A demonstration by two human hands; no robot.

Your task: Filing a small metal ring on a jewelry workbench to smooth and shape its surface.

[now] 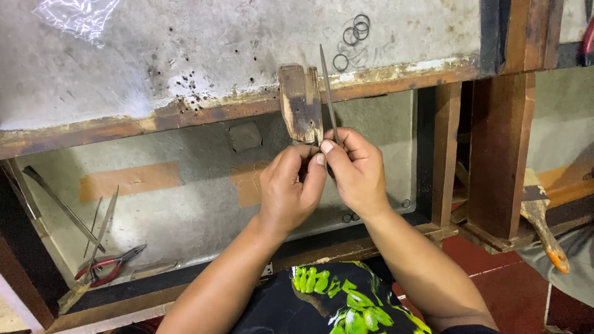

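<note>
Starting at far left: crumpled clear plastic sheet [77,15], left on the grey bench top [124,68], well apart from the hands. Below it, in the shallow tray [185,210] under the bench edge: thin metal rods [62,207] laid slantwise and red-handled pliers [108,266] dropped beside them, probably parked low to keep the bench edge free yet within reach.

Centre: worn wooden peg [301,102], fixed to the bench edge and jutting out over the tray, apparently as a rest to brace against. Left hand [291,192] raised to the foot of the peg, thumb and fingertips pinched closed; whatever was pinched there was hidden by the fingers, too small to tell. Slim file [328,86] held nearly upright just beside the peg's right face, tip reaching past the bench edge. Right hand [359,173] closed around the file's lower end, touching the left hand at the fingertips, seemingly so that each steadied the other.

Above and right of the file: several wire rings [352,34] lying loose on the bench top. Two more small rings [350,217] on the tray floor below the right wrist.

Further right: upright wooden post [498,154], and against it a wooden-handled tool with an orange tip [544,229], set aside and untouched.
</note>
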